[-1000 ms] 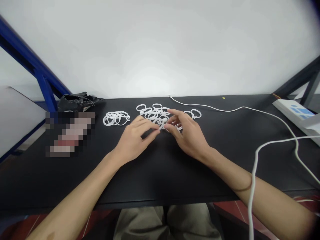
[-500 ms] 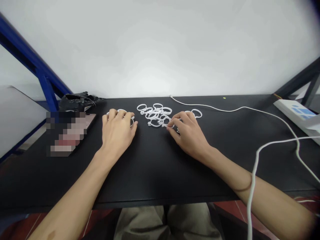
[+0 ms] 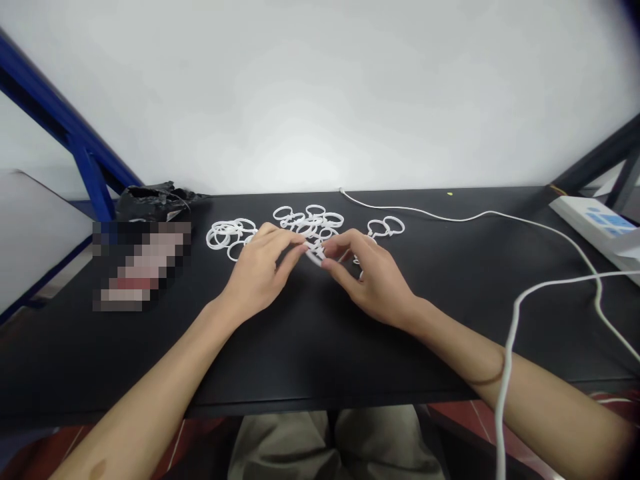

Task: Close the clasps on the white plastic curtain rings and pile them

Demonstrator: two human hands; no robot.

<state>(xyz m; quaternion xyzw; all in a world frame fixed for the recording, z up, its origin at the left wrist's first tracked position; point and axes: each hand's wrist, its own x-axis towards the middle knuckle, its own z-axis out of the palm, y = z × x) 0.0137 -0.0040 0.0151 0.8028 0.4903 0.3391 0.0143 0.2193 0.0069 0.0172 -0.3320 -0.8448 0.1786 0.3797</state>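
Note:
Between my hands is a white plastic curtain ring (image 3: 315,257), slightly blurred and tilted just in front of the middle pile. My left hand (image 3: 263,267) pinches its left side between thumb and fingers. On the other side, my right hand (image 3: 373,273) grips it with thumb and forefinger. Several more rings with small eyelets make up the middle pile (image 3: 315,213), right behind the held one. A left pile (image 3: 220,235) lies beyond my left hand, which partly covers it. Past my right hand rest a few rings (image 3: 394,225), some hidden by its fingers.
The black tabletop (image 3: 300,353) meets a pale wall (image 3: 320,100). A black plastic bag (image 3: 150,200) and a pixelated item (image 3: 145,267) lie at left. A white cable (image 3: 510,333) passes over my right forearm; a white box (image 3: 590,220) sits at right.
My left hand has moved right from the left pile, uncovering its rings, and now grips the ring with my right hand. The right hand has barely shifted.

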